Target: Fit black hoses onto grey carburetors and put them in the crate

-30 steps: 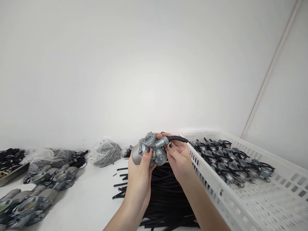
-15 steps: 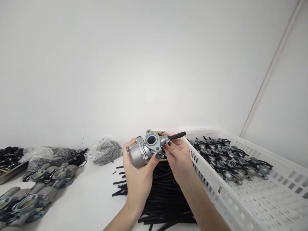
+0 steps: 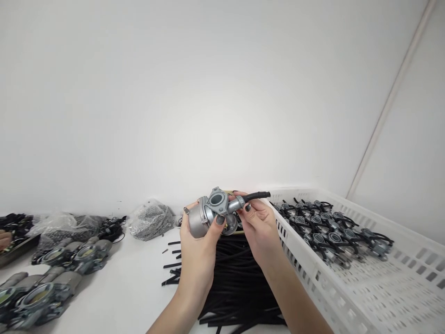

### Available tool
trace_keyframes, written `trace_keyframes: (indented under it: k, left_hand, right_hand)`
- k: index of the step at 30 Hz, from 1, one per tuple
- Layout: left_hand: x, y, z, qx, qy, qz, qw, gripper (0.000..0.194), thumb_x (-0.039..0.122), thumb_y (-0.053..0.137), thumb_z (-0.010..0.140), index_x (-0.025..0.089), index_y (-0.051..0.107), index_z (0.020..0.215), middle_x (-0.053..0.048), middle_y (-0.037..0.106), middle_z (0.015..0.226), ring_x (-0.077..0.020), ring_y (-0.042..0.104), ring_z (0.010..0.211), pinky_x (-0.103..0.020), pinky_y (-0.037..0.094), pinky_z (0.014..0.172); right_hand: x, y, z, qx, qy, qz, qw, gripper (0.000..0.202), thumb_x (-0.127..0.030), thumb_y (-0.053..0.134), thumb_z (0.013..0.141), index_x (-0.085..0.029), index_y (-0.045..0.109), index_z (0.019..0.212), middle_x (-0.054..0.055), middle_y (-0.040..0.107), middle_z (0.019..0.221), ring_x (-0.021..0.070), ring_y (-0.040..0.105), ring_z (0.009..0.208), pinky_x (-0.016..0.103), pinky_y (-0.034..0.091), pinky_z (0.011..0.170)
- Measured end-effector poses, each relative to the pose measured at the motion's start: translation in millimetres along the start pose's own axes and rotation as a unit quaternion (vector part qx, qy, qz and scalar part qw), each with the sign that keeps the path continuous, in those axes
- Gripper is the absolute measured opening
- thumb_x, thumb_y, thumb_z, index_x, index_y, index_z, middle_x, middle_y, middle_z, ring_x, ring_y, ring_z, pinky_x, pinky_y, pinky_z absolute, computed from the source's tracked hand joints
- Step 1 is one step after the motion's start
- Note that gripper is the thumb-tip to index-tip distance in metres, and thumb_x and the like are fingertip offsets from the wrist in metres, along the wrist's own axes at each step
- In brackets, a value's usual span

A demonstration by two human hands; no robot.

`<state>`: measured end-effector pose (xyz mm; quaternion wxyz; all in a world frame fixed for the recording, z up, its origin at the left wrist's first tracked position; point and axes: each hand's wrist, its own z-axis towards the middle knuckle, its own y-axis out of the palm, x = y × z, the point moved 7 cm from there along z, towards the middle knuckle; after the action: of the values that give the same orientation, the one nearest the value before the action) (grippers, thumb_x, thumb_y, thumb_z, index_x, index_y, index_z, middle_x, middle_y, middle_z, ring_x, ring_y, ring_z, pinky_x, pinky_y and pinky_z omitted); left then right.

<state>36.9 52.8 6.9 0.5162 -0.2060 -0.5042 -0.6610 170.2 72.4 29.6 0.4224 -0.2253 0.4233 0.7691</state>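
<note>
A silver carburetor is held up in front of me, its round flange opening turned toward me. My left hand wraps around its bowl, thumb pressed near the flange. At the right end, a short black rubber cap with a cable sleeve sticks out of the carburetor's neck. My right hand closes around that neck, thumb and fingers at the base of the black sleeve. Beneath both hands lies a pile of black rubber tubes.
A white perforated crate on the right holds several carburetors with black tubes. More carburetors stand on the left of the white table. Bags of small parts lie at the back. Another person's hand shows at the left edge.
The carburetor has turned in my hands, tilting its flange upward and showing more of its underside. Another person's hand has appeared at the far left.
</note>
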Motion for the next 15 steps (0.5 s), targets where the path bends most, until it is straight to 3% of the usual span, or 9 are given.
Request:
trace_keyframes:
  k: [8, 15]
  left_hand:
    - [13.2, -7.3, -5.9, 0.059, 0.100, 0.078, 0.990, 0.064, 0.043, 0.090, 0.063, 0.023, 0.055, 0.112, -0.006, 0.068, 0.100, -0.0243, 0.071, 0.088, -0.034, 0.058, 0.074]
    - [21.7, -2.1, -16.5, 0.070, 0.222, 0.142, 0.962, 0.061, 0.039, 0.093, 0.057, 0.024, 0.058, 0.105, -0.008, 0.059, 0.119, -0.0279, 0.064, 0.110, -0.038, 0.056, 0.088]
  right_hand:
    - [5.8, 0.6, -2.8, 0.025, 0.029, 0.015, 0.999, 0.031, -0.045, 0.087, 0.074, -0.022, 0.079, 0.093, 0.005, 0.080, 0.098, 0.0233, 0.072, 0.096, 0.037, 0.054, 0.095]
    - [17.8, -5.1, -5.7, 0.064, 0.083, 0.075, 0.992, 0.038, -0.049, 0.088, 0.070, -0.025, 0.072, 0.095, 0.003, 0.079, 0.096, 0.0226, 0.072, 0.089, 0.034, 0.057, 0.080]
